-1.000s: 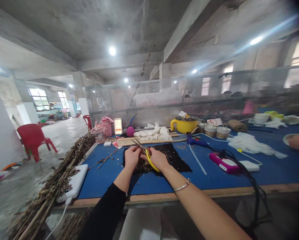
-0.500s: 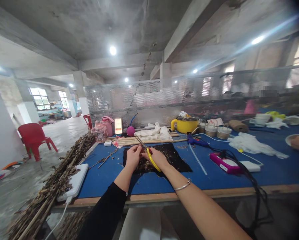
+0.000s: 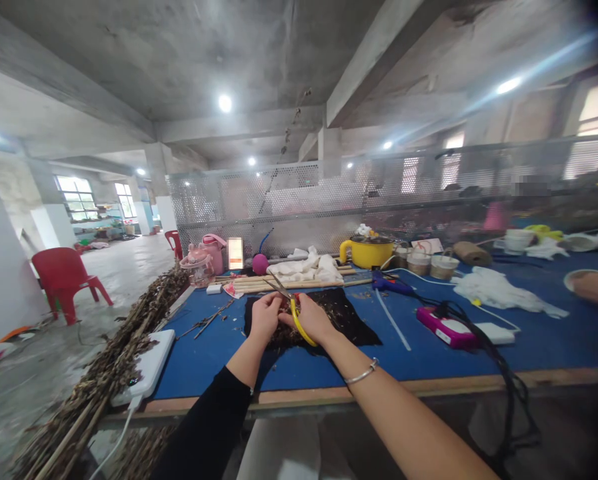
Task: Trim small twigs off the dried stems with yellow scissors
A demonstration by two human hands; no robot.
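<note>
Surface (image 3: 193, 377) before me: blue top, wooden front edge. Centre: black cloth (image 3: 361, 323), spread flat. To my left: dry twigs (image 3: 211, 320), white device (image 3: 159, 360). Behind: pale rods (image 3: 299, 285), purple ball (image 3: 260, 264), yellow pot (image 3: 371, 254). To my right: blue tool (image 3: 395, 283), magenta box (image 3: 441, 327), crumpled white cloth (image 3: 499, 290).

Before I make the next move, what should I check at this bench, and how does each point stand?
1. Yellow-handled scissors in the right hand: ok.
2. Left hand clear of the blades: cannot tell; it looks close.
3. What the left hand pinches: cannot tell, too small.
4. Black cloth under the hands: ok, plant scraps on it.
5. Blue glue gun off the cloth: ok, lying to its right.
6. Co-worker's hand away from the scissors: ok, at the far right.
</note>
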